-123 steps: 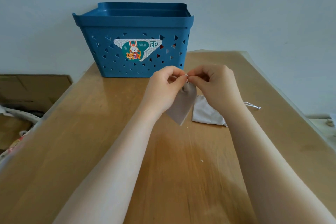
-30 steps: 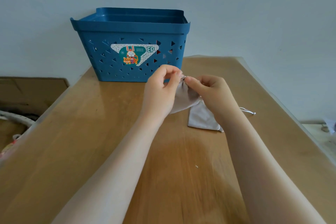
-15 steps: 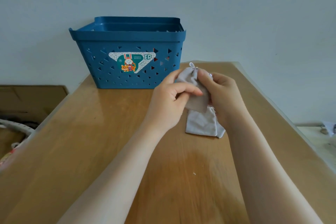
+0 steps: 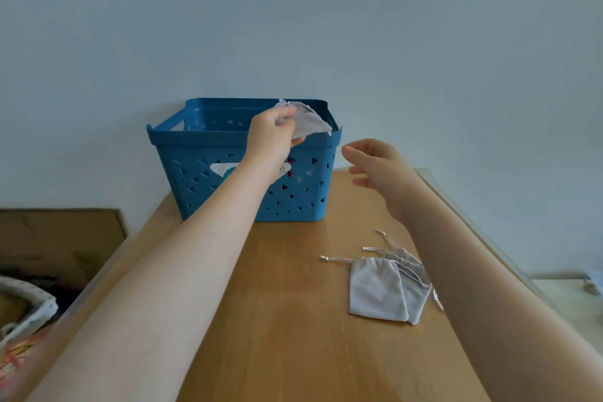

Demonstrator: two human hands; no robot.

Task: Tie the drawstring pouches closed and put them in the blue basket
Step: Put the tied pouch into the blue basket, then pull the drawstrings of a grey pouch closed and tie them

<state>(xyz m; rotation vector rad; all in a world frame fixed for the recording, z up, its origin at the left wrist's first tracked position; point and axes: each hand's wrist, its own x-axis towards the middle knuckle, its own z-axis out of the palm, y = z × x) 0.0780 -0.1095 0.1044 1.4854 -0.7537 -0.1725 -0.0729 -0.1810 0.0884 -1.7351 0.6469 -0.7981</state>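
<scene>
Grey fabric fills the left hand (image 4: pixel 272 137), which grips a tied drawstring pouch (image 4: pixel 308 121) over the open top of the blue basket (image 4: pixel 202 147), near the basket's front right corner. The pouch is tilted, its knotted neck pointing up and to the left, its long axis sloping down to the right, with its lower corner at the basket's right rim. The right hand (image 4: pixel 375 166) hangs just right of the basket above the bench (image 4: pixel 293 336), fingers loosely spread and holding nothing. The basket stands at the far edge of the bench against a pale wall (image 4: pixel 424 42), its pierced front wall facing the camera. Two more grey pouches (image 4: pixel 378 290) lie overlapped toward the right edge of the bench, necks pointing to the far side and cords trailing out toward the basket; the right forearm crosses just beside them. Bare wood lies open between these pouches and the basket. A cardboard box (image 4: pixel 58 238) sits beyond the left edge.
</scene>
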